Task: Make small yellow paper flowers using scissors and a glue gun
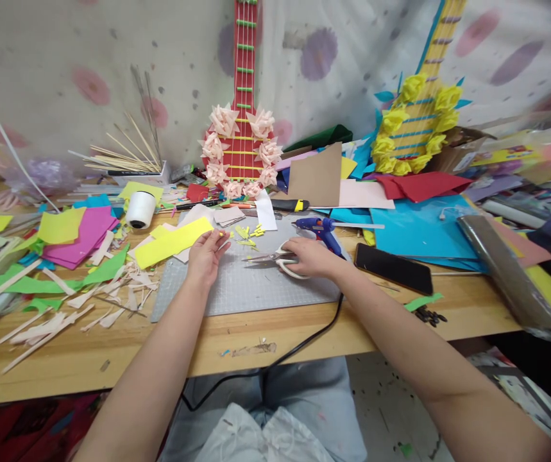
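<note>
My left hand (204, 258) is closed in a pinch over the cutting mat's left part, with a bit of yellow paper showing at the fingertips. Right beside it lies a long yellow paper strip (172, 244), its end partly behind my fingers. My right hand (312, 256) is closed around the white handles of a pair of scissors (268, 258), whose blades point left toward my left hand. Small yellow paper cuttings (247, 235) lie beyond the blades on the grey cutting mat (251, 295). A blue glue gun (321, 230) rests just behind my right hand.
A black phone (393, 267) and blue sheets (419, 228) are at right. Paper scraps (111, 298) and a white thread spool (141, 210) lie left. Red (241, 151) and yellow (412, 131) flower-trimmed paper instruments stand behind. A black cable (299, 346) hangs over the front edge.
</note>
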A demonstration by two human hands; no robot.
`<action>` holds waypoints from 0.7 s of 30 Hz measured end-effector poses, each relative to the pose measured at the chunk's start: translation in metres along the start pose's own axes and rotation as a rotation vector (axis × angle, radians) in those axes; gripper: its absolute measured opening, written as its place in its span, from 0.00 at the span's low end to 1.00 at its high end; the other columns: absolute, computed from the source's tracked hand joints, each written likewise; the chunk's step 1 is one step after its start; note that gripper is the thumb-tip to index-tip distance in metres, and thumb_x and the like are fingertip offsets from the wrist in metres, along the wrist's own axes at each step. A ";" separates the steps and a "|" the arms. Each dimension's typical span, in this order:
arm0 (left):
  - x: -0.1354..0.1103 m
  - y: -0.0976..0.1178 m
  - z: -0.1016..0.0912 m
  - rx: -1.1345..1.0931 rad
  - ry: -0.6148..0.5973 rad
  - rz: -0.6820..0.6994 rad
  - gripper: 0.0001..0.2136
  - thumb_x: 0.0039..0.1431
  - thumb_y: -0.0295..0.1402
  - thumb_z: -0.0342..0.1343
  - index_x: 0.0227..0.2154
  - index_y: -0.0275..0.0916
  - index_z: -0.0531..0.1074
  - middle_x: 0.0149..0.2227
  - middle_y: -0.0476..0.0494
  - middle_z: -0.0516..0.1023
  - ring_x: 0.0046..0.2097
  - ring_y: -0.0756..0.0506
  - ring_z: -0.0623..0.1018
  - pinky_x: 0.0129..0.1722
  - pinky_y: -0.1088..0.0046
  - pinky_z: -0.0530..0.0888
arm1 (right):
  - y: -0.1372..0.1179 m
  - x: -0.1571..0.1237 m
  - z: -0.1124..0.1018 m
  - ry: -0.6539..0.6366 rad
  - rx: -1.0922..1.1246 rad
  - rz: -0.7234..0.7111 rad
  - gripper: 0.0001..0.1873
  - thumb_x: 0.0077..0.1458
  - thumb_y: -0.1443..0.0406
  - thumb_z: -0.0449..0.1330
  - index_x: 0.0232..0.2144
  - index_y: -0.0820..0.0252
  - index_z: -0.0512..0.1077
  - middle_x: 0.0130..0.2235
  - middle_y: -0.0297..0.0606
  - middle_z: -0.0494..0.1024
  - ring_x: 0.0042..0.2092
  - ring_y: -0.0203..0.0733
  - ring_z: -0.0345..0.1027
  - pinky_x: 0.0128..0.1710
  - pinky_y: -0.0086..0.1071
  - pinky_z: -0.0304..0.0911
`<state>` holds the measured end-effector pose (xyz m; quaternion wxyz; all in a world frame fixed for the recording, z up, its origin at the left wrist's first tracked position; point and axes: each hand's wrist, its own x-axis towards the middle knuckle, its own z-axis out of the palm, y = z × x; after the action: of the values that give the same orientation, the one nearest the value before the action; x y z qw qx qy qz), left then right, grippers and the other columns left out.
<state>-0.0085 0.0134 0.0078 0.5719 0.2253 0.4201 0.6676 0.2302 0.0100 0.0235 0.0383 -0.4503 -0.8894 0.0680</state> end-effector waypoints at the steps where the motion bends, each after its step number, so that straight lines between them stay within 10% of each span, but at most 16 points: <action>1: 0.000 0.000 0.000 0.004 -0.002 -0.002 0.09 0.42 0.31 0.63 0.25 0.35 0.68 0.27 0.49 0.74 0.32 0.52 0.76 0.36 0.74 0.71 | -0.001 0.000 0.000 0.002 0.007 -0.001 0.15 0.50 0.59 0.54 0.39 0.61 0.68 0.39 0.42 0.72 0.42 0.42 0.65 0.39 0.31 0.56; 10: -0.001 -0.003 0.002 0.039 -0.022 -0.062 0.11 0.38 0.30 0.64 0.22 0.35 0.66 0.22 0.51 0.72 0.28 0.53 0.74 0.31 0.77 0.71 | 0.000 0.012 -0.011 -0.052 0.179 -0.055 0.17 0.44 0.62 0.59 0.39 0.60 0.69 0.41 0.40 0.71 0.43 0.41 0.65 0.40 0.30 0.58; 21: -0.002 -0.014 0.002 0.066 -0.108 -0.049 0.14 0.35 0.29 0.65 0.18 0.36 0.62 0.23 0.50 0.73 0.30 0.53 0.74 0.37 0.75 0.70 | -0.067 0.053 0.016 0.237 0.478 0.116 0.11 0.53 0.58 0.52 0.35 0.58 0.68 0.32 0.34 0.74 0.32 0.34 0.65 0.32 0.26 0.56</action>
<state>0.0012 0.0120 -0.0022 0.6019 0.2695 0.4160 0.6261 0.1438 0.0120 0.0185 0.2433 -0.4836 -0.8101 0.2250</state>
